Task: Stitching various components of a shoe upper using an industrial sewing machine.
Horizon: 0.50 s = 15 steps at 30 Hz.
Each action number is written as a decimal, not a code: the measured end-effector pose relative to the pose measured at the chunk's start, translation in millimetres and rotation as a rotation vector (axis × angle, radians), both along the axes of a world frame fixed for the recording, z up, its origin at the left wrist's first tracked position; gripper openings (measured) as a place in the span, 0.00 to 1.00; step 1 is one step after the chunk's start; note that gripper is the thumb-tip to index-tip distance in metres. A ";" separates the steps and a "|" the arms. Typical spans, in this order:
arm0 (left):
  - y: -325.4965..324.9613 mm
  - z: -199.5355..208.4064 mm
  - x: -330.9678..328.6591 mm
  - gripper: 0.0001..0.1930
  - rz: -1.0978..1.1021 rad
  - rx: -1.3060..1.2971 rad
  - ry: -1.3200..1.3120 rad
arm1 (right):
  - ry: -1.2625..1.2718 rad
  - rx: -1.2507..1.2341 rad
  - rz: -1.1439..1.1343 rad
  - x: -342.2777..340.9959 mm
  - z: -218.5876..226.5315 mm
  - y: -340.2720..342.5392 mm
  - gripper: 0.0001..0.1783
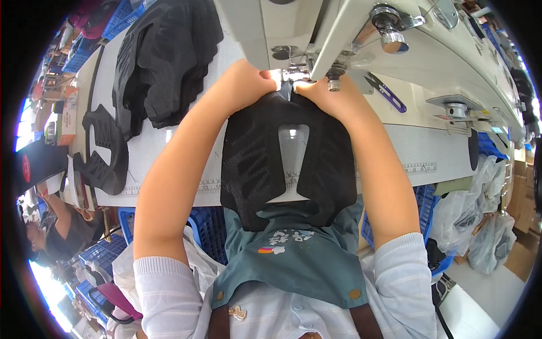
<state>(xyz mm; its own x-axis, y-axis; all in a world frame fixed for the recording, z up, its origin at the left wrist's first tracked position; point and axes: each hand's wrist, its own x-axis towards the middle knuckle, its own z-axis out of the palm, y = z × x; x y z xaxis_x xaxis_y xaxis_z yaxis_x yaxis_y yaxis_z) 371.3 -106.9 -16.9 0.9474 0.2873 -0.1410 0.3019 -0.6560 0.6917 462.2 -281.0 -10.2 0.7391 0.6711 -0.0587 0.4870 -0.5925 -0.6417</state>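
Observation:
A black shoe upper point(248, 152) with a slit down its middle lies on the sewing machine bed, its near end hanging over the table edge onto my apron. Its far end sits under the needle area of the sewing machine point(451, 62). On the left of the presser foot point(291, 73), my left hand point(254, 85) grips the upper's far edge, fingers closed. From the other side, my right hand point(333, 96) holds the same edge, its fingertips close to the foot and partly hidden by the machine head.
Thread snips point(387, 93) lie right of my right hand. Stacked black shoe uppers point(169, 62) rest at the far left, with a single black upper point(104, 152) nearer. A ruler strip point(212, 185) runs along the front edge. Below stand blue baskets point(210, 231); another person point(59, 226) sits left.

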 end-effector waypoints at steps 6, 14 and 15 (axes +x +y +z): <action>-0.3 4.1 -1.5 0.12 0.022 -0.042 -0.008 | 0.080 -0.109 0.045 1.0 15.7 4.7 0.21; -3.9 11.6 1.0 0.11 0.046 -0.103 0.000 | 0.080 -0.199 0.032 6.4 12.5 4.8 0.24; -2.7 10.5 1.1 0.11 0.047 -0.103 0.001 | 0.077 -0.201 0.034 5.8 13.8 4.9 0.24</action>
